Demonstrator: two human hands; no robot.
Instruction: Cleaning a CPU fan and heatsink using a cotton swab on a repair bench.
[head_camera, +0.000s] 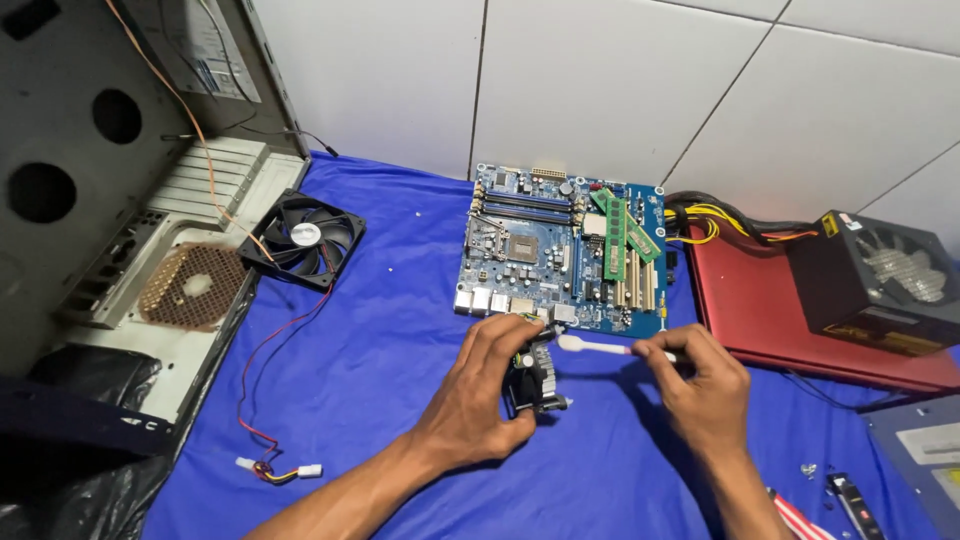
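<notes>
Upper left of frame: open grey computer case (120, 200), with a black case fan (303, 238) lying beside it on the blue cloth (380, 400). Lower centre: left hand (480, 395), fingers curled closed around a finned heatsink cooler (535, 375), held just above the cloth. Directly above it lies the blue motherboard (560, 250). Right of centre: right hand (700, 385) pinches a white brush (590, 346), tip at the fins. Judged step: cleaning the fins; next calls for light, steady strokes. Far right: black power supply (880, 285).
</notes>
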